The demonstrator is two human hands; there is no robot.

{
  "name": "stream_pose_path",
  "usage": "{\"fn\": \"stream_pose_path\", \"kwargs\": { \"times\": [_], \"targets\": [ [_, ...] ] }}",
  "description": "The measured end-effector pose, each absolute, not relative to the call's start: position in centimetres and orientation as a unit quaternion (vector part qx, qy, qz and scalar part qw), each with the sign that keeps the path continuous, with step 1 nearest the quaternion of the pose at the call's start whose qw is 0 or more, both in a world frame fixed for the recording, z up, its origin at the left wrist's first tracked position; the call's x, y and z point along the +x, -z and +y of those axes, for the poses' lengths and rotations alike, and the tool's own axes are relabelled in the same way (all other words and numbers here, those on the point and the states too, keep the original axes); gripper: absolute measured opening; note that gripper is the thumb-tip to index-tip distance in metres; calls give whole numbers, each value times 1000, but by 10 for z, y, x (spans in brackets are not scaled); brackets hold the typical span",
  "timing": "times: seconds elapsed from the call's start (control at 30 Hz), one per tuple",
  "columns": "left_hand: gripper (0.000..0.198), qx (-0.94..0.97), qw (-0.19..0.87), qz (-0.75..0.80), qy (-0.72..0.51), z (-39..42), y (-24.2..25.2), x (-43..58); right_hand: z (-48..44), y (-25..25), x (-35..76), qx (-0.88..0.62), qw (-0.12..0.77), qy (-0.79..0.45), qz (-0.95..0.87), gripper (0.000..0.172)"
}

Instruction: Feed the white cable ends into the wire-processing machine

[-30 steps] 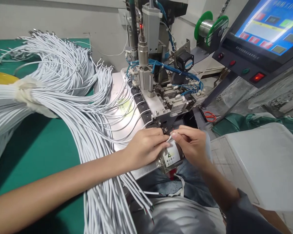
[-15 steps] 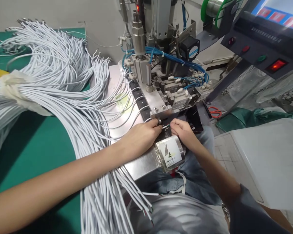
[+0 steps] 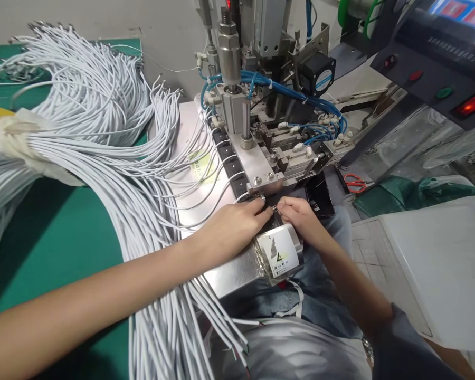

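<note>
My left hand (image 3: 233,228) and my right hand (image 3: 298,214) meet at the front of a metal machine head (image 3: 261,158), fingertips pinched together. Between them they hold the thin end of a white cable (image 3: 275,209), right by the black fixture (image 3: 237,177) under the machine's steel block. Several white cables lie in that fixture's slots and run left into a big bundle (image 3: 103,158) spread over the green mat (image 3: 55,237). A steel plate with a warning label (image 3: 279,252) sits just below my hands.
A taped band (image 3: 19,137) binds the cable bundle at left. Blue air hoses (image 3: 293,89) loop over the machine. A control panel with a red lit switch (image 3: 469,105) is at the upper right, red scissors (image 3: 355,183) beside it, and a white tray (image 3: 439,264) at right.
Both hands moved forward from above the label to the fixture under the steel block, still pinching the cable end. The view tilted down and shifted slightly.
</note>
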State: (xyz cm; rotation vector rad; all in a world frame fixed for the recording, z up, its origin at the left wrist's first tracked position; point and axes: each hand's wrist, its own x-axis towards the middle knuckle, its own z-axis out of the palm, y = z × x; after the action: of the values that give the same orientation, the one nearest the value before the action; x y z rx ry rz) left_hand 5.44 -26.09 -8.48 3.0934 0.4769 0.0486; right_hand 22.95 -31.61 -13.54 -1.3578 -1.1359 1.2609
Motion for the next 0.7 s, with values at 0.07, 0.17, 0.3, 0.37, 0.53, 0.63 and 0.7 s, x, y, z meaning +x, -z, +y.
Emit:
{"fn": "stream_pose_path", "kwargs": {
  "times": [0.07,0.17,0.3,0.37,0.53,0.63,0.7],
  "targets": [
    [29,990,-13,140,-15,-261,85,55,-316,137,230,-553,465,-507,-469,25],
    [27,991,-22,135,-10,-261,85,55,-317,140,232,-557,461,-489,-488,23],
    [28,991,-19,133,-8,-260,84,56,-315,143,235,-564,455,-461,-512,26],
    [29,991,-27,131,-2,-260,84,56,-313,142,235,-562,453,-450,-526,26],
    [33,988,-45,149,3,-263,82,56,-310,143,231,-556,474,-446,-517,29],
    [25,981,-56,184,11,-269,75,53,-309,149,229,-561,480,-455,-498,32],
    [10,976,-67,206,14,-273,69,51,-307,151,230,-567,473,-449,-503,32]
  ]
}}
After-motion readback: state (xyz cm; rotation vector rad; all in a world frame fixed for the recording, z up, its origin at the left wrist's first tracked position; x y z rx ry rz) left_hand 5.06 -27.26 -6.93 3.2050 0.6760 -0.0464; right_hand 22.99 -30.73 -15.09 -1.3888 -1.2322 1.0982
